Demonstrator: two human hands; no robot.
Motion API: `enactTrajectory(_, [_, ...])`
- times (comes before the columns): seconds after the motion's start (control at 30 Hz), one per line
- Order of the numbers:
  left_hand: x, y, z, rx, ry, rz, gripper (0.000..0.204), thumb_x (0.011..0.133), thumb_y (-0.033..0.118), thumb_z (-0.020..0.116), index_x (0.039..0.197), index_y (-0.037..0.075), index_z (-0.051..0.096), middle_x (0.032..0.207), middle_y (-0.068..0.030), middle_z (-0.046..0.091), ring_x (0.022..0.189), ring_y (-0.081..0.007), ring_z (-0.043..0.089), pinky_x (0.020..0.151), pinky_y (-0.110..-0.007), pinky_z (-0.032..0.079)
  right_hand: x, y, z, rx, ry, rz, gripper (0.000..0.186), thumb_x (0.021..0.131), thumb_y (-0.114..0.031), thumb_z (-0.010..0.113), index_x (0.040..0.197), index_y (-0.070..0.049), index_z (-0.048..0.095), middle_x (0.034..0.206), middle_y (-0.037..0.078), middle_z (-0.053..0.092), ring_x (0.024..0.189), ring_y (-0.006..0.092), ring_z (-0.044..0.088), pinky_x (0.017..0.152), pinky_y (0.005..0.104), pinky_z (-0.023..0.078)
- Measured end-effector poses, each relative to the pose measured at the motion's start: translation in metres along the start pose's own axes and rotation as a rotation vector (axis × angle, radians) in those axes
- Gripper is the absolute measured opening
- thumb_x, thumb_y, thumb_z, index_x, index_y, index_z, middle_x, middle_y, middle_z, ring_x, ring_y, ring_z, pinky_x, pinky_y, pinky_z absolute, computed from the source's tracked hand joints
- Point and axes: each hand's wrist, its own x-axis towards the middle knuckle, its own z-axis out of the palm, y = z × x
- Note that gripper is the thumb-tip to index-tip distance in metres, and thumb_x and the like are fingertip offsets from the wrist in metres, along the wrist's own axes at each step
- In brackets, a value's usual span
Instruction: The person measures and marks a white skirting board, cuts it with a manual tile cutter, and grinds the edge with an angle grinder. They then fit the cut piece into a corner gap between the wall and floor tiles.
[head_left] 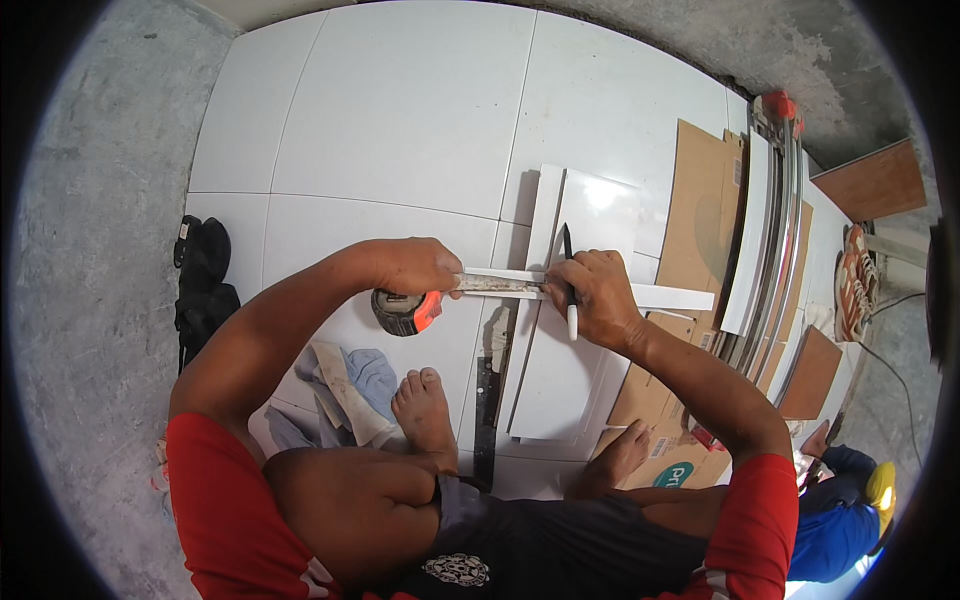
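My left hand (425, 265) is closed at the left end of a narrow white strip (675, 297), gripping a tape measure (405, 312) with a black and orange case that hangs below the fingers. Its pulled-out blade (500, 285) runs along the strip to my right hand (597, 300). That hand is closed too, with a black and white pen (571, 290) between its fingers, and it pinches the blade and strip. Both hands are above white tile pieces (560, 390) lying on the floor; the right fingertips are partly hidden.
White floor tiles (400, 110) spread ahead. Flattened cardboard (695, 210) and a long metal-railed tile cutter (790, 200) lie at the right. Rags (350, 385) rest by my left foot, black sandals (205, 260) at the left. Another person's blue clothing (835, 525) shows lower right.
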Motion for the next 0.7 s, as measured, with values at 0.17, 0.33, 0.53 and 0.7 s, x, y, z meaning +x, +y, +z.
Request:
enactTrajectory(0.17, [-0.004,0.0,0.0,-0.038,-0.041,0.006,0.037,0.096,0.032,0.05,0.108,0.006,0.074,0.095,-0.011,0.074,0.09,-0.0223,0.067,0.086,-0.037,0.051,-0.002,-0.006,-0.002,0.035,0.032,-0.012,0.026,0.087,-0.015,0.074,0.112,-0.01,0.068,0.087,0.009,0.06,0.085,0.0292,0.059,0.082,0.0426,0.04])
enactTrajectory(0.33, [-0.007,0.008,-0.004,0.028,-0.064,0.016,0.038,0.095,0.034,0.05,0.107,0.006,0.074,0.094,-0.0109,0.075,0.09,-0.0218,0.068,0.086,-0.037,0.051,-0.005,-0.003,-0.004,0.026,0.049,-0.026,0.026,0.086,-0.016,0.076,0.111,-0.01,0.068,0.086,0.008,0.059,0.083,0.0285,0.058,0.082,0.0425,0.04])
enactTrajectory(0.53, [-0.006,0.009,-0.005,0.031,-0.08,0.027,0.039,0.096,0.034,0.049,0.107,0.006,0.074,0.095,-0.0108,0.074,0.09,-0.023,0.067,0.087,-0.038,0.051,-0.006,0.001,-0.002,0.036,0.065,-0.055,0.021,0.086,-0.012,0.078,0.104,-0.009,0.069,0.083,0.007,0.06,0.081,0.027,0.055,0.082,0.0404,0.039])
enactTrajectory(0.7, [-0.005,0.009,-0.006,0.039,-0.079,0.042,0.039,0.097,0.034,0.049,0.108,0.007,0.074,0.097,-0.0119,0.074,0.093,-0.0233,0.068,0.088,-0.038,0.051,-0.005,0.001,-0.002,0.038,0.059,-0.046,0.02,0.085,-0.011,0.078,0.103,-0.009,0.07,0.084,0.007,0.06,0.082,0.0268,0.056,0.082,0.0407,0.039])
